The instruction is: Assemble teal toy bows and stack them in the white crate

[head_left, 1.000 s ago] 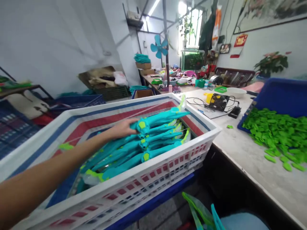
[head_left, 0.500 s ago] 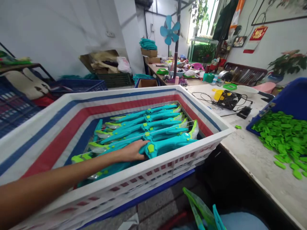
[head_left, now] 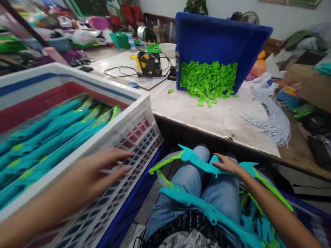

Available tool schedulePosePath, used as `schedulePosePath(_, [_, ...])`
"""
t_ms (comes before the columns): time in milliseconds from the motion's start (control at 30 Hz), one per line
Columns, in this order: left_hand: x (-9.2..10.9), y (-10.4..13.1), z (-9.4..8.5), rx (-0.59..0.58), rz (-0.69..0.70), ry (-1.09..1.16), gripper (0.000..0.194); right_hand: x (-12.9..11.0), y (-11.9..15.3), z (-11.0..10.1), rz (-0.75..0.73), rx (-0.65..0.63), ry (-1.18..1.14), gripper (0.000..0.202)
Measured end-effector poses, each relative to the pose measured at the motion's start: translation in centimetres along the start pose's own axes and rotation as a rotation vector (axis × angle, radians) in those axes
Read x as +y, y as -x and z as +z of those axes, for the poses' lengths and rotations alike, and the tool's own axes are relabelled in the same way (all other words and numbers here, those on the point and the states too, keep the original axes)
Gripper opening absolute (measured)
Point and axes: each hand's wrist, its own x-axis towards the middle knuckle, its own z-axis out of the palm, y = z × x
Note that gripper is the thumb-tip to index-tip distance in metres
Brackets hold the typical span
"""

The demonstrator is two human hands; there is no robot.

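My right hand [head_left: 227, 163] grips a teal toy bow [head_left: 198, 162] near its middle, above my knees. Its lime-green and clear limb tips spread to both sides. A second toy bow [head_left: 191, 201] lies across my lap, closer to my body. My left hand [head_left: 97, 172] is empty and a little blurred, its fingers apart, in front of the side of the white crate [head_left: 144, 106]. Inside that crate, more teal toy bows [head_left: 55, 137] lie side by side, some with a white string showing.
On the worktable [head_left: 214, 120], a tipped blue bin [head_left: 219, 38] spills small green pieces [head_left: 212, 77]. A black fan [head_left: 150, 63] with loose cables stands behind. Right of them lies a bundle of white strings [head_left: 275, 120]. More toy bow parts [head_left: 256, 220] fill the space at my right.
My view has swung right and down. The left hand has let go of the bow in the crate and come out. My right hand, unseen before, now shows holding a bow.
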Motion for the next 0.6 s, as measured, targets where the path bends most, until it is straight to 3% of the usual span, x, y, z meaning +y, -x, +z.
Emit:
schedulePosePath(100, [7.1, -5.2, 7.7, -0.195, 0.285, 0.141, 0.032, -0.3, -0.4, -0.8, -0.047, 0.072, 0.139, 0.056])
schedulePosePath(167, [10.4, -8.4, 12.8, -0.290, 0.377, 0.107, 0.039, -0.8, -0.4, -1.6, -0.146, 0.189, 0.193, 0.042])
schedulePosePath(233, [12.6, -11.0, 17.3, -0.349, 0.410, 0.009, 0.056, -1.6, -1.6, -3.4, -0.234, 0.370, 0.177, 0.030])
schedulePosePath(333, [14.6, -13.4, 22.4, -0.418, 0.454, -0.101, 0.083, -3.0, -6.5, -7.8, -0.208, 0.626, 0.177, 0.028])
schedulePosePath(433, [15.2, -14.7, 25.0, -0.471, 0.495, -0.139, 0.097, -4.0, -13.7, -12.3, -0.126, 0.654, 0.230, 0.029])
schedulePosePath(533, [14.7, -15.6, 25.6, -0.497, 0.508, -0.136, 0.097, -4.3, -19.7, -15.2, -0.125, 0.616, 0.234, 0.029])
schedulePosePath(600, [14.4, -16.1, 25.4, -0.500, 0.508, -0.125, 0.098, -4.3, -21.9, -16.1, -0.146, 0.583, 0.241, 0.025])
